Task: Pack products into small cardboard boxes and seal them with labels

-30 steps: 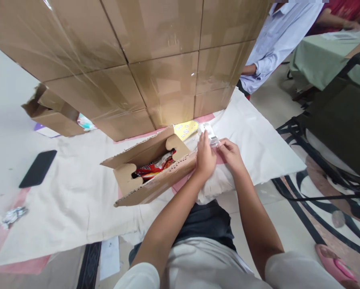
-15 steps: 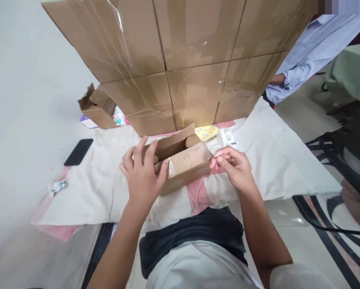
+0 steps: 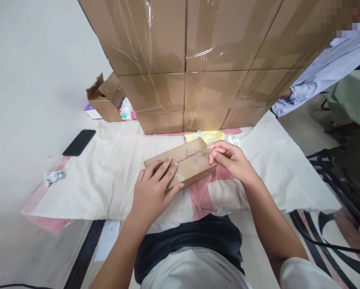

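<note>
A small brown cardboard box [image 3: 195,170] lies in front of me with its top flaps down, meeting along a torn edge with dark writing. My left hand [image 3: 154,186] rests on the left part of its top, fingers spread, beside a shiny patch of clear tape [image 3: 177,176]. At the box's right end my right hand [image 3: 232,161] pinches thumb and fingers together; what is between them is too small to make out. A white object like a tape dispenser [image 3: 235,140] shows partly behind that hand.
A tall stack of taped cartons [image 3: 213,92] stands at the back of the cloth-covered table [image 3: 104,176]. To the left are an open carton [image 3: 106,108], a black phone [image 3: 79,143] and a crumpled wrapper [image 3: 54,177]. Another person's sleeve [image 3: 303,94] is at the right.
The open box top has been folded shut, covering the inside. My left hand has moved from the box's left edge onto its top; my right hand stays pinched at the right end.
</note>
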Demonstrator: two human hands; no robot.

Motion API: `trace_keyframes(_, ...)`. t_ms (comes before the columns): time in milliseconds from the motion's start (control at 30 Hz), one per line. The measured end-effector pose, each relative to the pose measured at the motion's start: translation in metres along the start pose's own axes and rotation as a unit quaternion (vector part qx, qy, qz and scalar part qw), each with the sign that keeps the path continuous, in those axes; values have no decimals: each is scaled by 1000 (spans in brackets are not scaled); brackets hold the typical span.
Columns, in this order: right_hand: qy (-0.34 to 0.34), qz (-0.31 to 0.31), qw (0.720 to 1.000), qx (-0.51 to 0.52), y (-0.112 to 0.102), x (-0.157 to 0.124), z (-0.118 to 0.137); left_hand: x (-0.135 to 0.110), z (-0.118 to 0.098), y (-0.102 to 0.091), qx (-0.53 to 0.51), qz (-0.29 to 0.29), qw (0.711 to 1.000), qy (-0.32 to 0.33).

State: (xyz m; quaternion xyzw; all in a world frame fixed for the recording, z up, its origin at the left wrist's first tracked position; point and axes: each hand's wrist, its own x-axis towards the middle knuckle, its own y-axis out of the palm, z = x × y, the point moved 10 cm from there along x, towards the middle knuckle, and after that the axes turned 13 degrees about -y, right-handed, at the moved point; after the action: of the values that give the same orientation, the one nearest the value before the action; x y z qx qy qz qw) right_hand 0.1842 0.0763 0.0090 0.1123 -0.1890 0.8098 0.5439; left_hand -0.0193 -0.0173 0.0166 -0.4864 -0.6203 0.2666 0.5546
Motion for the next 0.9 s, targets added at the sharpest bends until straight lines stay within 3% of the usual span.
trace_keyframes(133,27,27,999,-35,4,14,4,-7,-20,-7,-11,-113,990,-79)
trace_keyframes(200,42,31,998,-29,13,17,10,-8,-30,-6,-22,-130,985,-113)
trace_keyframes(433,108,117,987,-28,71,18,9,-6,-34,-2,-44,-109,984,-137)
trace_keyframes(733,114,91,980,-138,78,24,-3,-9,-27,-1,-88,-117,977,-154)
trace_keyframes(900,130,87,972,-173,78,28,-3,-10,-25,3,-95,-87,979,-158)
